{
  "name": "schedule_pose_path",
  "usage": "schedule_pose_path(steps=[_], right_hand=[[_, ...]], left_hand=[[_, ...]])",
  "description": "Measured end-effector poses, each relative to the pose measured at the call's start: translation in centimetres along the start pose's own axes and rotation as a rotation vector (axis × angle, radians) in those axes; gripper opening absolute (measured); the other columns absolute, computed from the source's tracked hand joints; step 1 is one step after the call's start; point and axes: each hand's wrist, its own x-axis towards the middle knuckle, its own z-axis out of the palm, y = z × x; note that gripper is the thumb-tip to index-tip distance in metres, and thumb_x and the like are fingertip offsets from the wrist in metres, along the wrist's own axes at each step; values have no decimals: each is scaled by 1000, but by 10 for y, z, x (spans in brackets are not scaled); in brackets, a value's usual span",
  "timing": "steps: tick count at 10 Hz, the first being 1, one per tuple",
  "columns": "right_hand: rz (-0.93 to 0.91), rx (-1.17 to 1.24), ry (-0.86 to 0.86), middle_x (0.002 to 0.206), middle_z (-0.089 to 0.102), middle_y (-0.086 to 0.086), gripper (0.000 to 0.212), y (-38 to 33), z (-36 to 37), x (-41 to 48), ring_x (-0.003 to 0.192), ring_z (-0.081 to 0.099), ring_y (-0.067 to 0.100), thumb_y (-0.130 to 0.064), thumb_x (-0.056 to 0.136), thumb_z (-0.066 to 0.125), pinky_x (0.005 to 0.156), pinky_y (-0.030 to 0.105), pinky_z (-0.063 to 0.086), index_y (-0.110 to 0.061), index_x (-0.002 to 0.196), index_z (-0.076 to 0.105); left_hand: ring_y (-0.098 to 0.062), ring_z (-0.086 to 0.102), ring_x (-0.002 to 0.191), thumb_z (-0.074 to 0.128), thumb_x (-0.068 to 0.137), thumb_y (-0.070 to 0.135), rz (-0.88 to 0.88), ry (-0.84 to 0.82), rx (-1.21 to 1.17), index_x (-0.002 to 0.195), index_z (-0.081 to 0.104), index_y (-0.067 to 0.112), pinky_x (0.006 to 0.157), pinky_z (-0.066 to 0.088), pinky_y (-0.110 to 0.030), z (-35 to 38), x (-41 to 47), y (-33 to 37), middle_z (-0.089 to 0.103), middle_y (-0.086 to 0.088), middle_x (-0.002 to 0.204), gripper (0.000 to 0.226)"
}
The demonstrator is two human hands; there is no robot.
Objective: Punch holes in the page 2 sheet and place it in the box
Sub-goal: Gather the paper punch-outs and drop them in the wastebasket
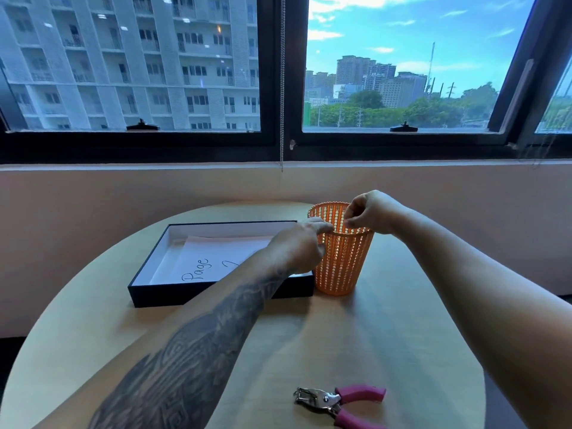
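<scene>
Head view: black box (161, 297) on the round tabletop (387, 329) holds a white sheet (213, 258) with "Page" written on it; the left forearm hides the number. Touching the box's right end stands an orange mesh basket (342, 267). Left hand (298, 246), fingers curled, touches its rim; right hand (366, 213) pinches above its mouth, whether on anything I cannot tell. Pink-handled hole punch (339, 402) lies nearest.

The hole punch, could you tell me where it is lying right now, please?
In the head view, the hole punch lies on the table's near edge, right of centre, apart from both hands and the orange basket.
</scene>
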Motion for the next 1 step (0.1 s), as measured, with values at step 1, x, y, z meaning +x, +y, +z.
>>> schedule_pose_path(steps=[1], right_hand=[[-59,35,31,98,69,1,13,-5,3,-5,84,67,12,-22,91,73,59,19,49,-19,102,67]], left_hand=[[-17,40,142,55,98,27,12,-42,15,155,28,35,109,39,-37,2,-5,-2,16,13,166,64]])
